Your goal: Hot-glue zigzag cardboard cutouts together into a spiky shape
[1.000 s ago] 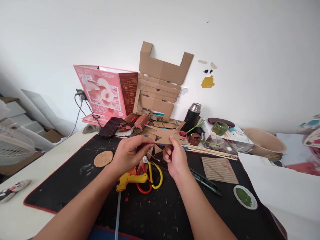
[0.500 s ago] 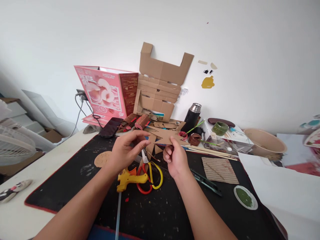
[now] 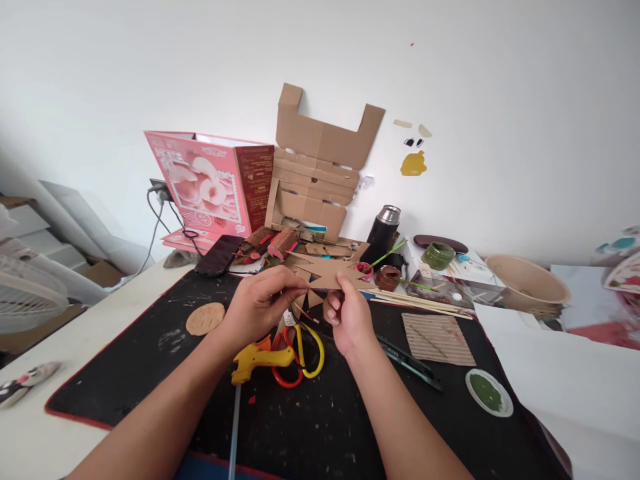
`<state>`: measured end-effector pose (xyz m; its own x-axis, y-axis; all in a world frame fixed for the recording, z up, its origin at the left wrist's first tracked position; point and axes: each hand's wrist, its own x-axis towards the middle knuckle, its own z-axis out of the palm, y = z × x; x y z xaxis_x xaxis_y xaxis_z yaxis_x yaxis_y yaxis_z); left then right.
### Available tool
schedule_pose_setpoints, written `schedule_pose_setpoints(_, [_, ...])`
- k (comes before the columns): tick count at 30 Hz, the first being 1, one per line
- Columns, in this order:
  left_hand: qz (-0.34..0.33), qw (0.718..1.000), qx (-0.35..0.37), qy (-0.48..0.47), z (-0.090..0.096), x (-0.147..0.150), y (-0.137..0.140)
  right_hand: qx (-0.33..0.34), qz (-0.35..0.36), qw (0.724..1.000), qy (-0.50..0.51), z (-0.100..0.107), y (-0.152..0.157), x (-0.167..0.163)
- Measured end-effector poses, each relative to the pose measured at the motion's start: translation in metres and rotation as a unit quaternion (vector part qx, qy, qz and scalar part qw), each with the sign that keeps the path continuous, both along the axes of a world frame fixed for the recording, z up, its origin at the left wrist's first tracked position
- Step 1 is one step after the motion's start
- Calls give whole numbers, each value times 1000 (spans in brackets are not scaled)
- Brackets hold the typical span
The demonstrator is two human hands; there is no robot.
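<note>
My right hand (image 3: 351,315) is closed on a pointed, jagged-edged cardboard cutout (image 3: 327,269), thumb on top and fingers curled below. My left hand (image 3: 263,301) pinches the cutout's left point between thumb and fingertips. The cutout is held above the desk mat, over cardboard scraps. Below the hands lie a yellow glue gun (image 3: 261,361), a pale glue stick trailing from its back, and scissors (image 3: 313,355) with red and yellow handles. A round tan disc (image 3: 205,319) sits beside my left wrist. A dark green utility knife (image 3: 410,364) lies right of my right wrist.
Behind the hands stand a pink box (image 3: 210,183), an unfolded cardboard box (image 3: 320,150) and a black thermos (image 3: 383,235). At right are wooden sticks (image 3: 425,305), corrugated cardboard (image 3: 437,339), a lid of green paint (image 3: 489,393) and a beige basin (image 3: 527,283). A phone (image 3: 220,255) lies back left.
My left hand has moved slightly right, and its parted thumb and fingers have closed on the cutout's left point. My right hand keeps its hold. The view has shifted a little.
</note>
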<state>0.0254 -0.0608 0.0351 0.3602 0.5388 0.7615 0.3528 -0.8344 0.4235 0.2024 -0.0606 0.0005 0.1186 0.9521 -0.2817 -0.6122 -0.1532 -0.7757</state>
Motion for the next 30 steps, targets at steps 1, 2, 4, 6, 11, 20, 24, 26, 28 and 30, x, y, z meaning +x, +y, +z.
schedule_pose_setpoints(1, [-3,1000,-3,-6,1,0,0,0,0,1000,1,0,0,0])
schedule_pose_setpoints(2, [-5,1000,-8,-13,1,-1,0,0,-3,1000,3,-1,0,0])
schedule_pose_setpoints(4, [-3,999,-24,-30,1,-2,-1,-2,-7,1000,7,-1,1,0])
schedule_pose_setpoints(6, [15,997,-56,-56,0,-4,-2,-3,-10,1000,7,-1,1,1])
schedule_pose_setpoints(11, [61,963,-211,-155,-1,-7,1,11,-17,1000,-3,-1,1,2])
schedule_pose_setpoints(20, [-74,854,-506,-96,-6,-7,12,75,-48,991,-95,-1,-3,-2])
schedule_pose_setpoints(24, [-82,844,-527,-63,-3,-8,9,89,-49,988,-119,-2,-4,-2])
schedule_pose_setpoints(26, [-83,842,-531,-51,0,-7,7,97,-50,986,-128,-3,-4,-2])
schedule_pose_setpoints(28, [-91,841,-532,-44,2,-6,7,104,-53,984,-136,-5,-4,-2])
schedule_pose_setpoints(30, [-98,840,-532,-39,2,-6,7,108,-55,982,-143,-6,-3,-2])
